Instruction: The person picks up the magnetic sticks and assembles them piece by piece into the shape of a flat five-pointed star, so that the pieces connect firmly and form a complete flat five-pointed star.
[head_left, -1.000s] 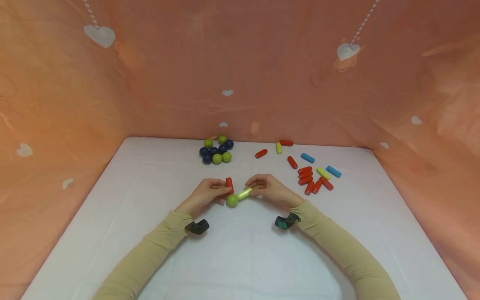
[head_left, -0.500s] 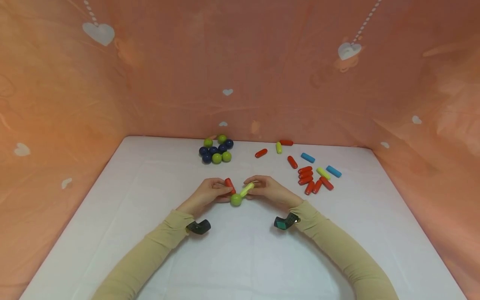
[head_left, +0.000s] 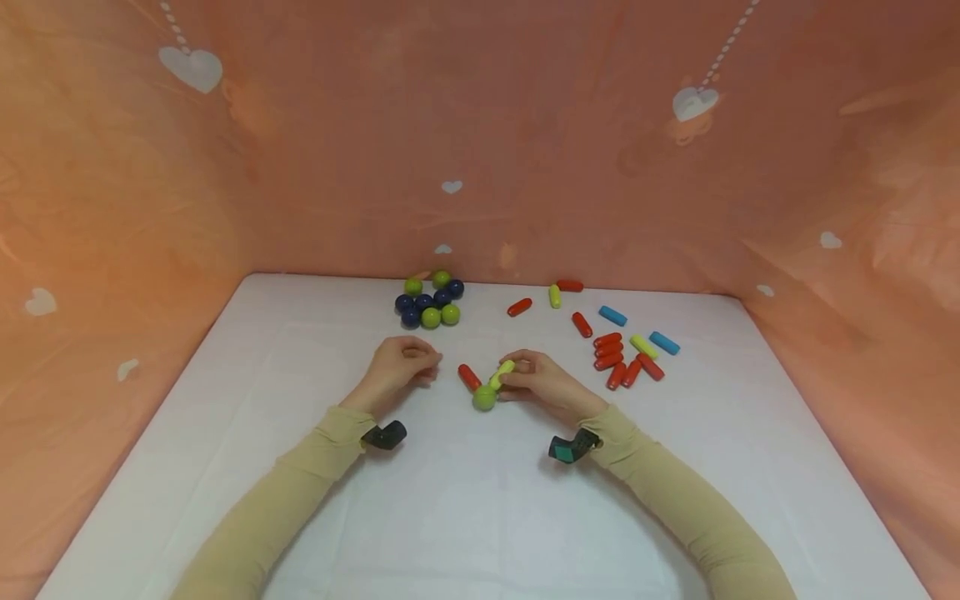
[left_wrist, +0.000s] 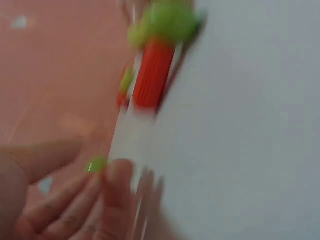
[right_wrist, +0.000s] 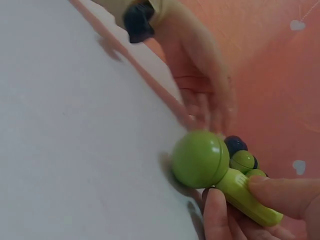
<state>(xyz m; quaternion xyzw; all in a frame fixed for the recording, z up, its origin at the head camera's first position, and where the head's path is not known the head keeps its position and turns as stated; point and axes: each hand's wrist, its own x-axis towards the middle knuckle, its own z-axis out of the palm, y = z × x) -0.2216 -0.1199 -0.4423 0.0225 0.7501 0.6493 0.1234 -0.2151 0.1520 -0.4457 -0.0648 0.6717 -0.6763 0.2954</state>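
Over a white table (head_left: 465, 508) before heart-printed orange cloth (head_left: 390, 125), head view: green ball (head_left: 484, 399), red stick (head_left: 469, 377) at its eleven o'clock, yellow stick (head_left: 501, 375) at one. Left wrist: left hand (left_wrist: 75, 215) loosely bent, now off the red stick. Right wrist: right hand (right_wrist: 285, 197) pinching the yellow stick.

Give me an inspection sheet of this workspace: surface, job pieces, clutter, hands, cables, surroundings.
Surface: white tabletop, faint creases showing.
Job's things: red rod and lime rod meet at a green ball, forming a V.
Clutter: clustered green balls and navy balls near the far edge; scattered red rods, lime rods and blue rods to their right.
Hands: right hand pinches the lime rod; left hand is apart from it, holding nothing.
Cables: nothing seen.
Surroundings: salmon backdrop with white hearts, behind and on both sides.
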